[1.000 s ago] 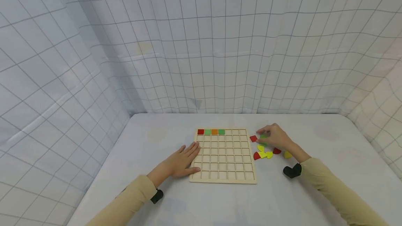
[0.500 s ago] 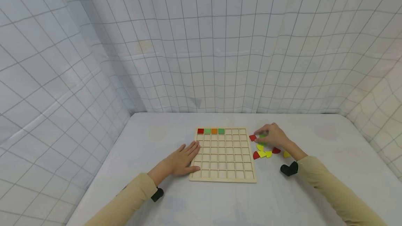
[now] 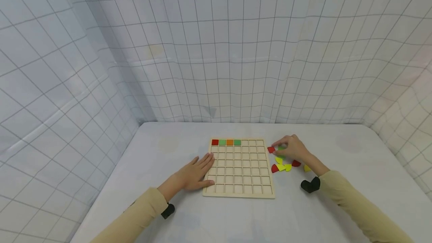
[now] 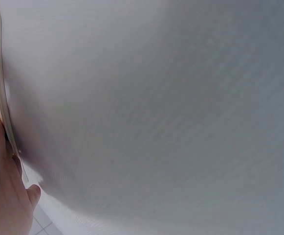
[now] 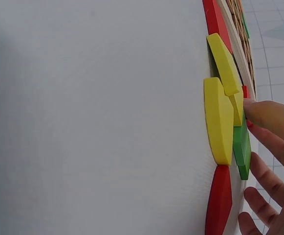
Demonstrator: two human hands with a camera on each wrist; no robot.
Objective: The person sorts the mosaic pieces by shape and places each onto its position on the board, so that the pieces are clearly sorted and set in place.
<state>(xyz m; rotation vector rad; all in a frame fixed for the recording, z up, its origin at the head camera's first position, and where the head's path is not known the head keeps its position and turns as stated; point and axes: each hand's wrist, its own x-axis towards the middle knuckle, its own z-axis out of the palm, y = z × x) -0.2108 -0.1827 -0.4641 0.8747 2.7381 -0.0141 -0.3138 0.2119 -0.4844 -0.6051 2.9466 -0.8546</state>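
Note:
My left hand (image 3: 195, 173) lies with straight fingers on the left edge of a wooden grid board (image 3: 238, 180). Along the board's top row sit a dark red tile (image 3: 215, 142), a light green tile (image 3: 222, 142), an orange tile (image 3: 230, 142) and a darker green tile (image 3: 237, 142). Beside the board's upper right edge, my right hand (image 3: 293, 150) pinches a red square tile (image 3: 271, 149) lying on the table, thumb at its near side. In the right wrist view the thumb partly covers this tile. Green pieces (image 5: 241, 152) lie under the right hand, partly hidden.
Several yellow pieces (image 3: 288, 167), a red quarter-round piece (image 3: 275, 168) and another red piece (image 3: 296, 163) lie close together right of the board. A separate yellow piece (image 3: 306, 168) lies by the right wrist. Gridded white cloth (image 3: 216, 66) stands behind the table.
My right hand has moved slightly left, its fingertips now at the red square tile. My left hand has stayed on the board's edge.

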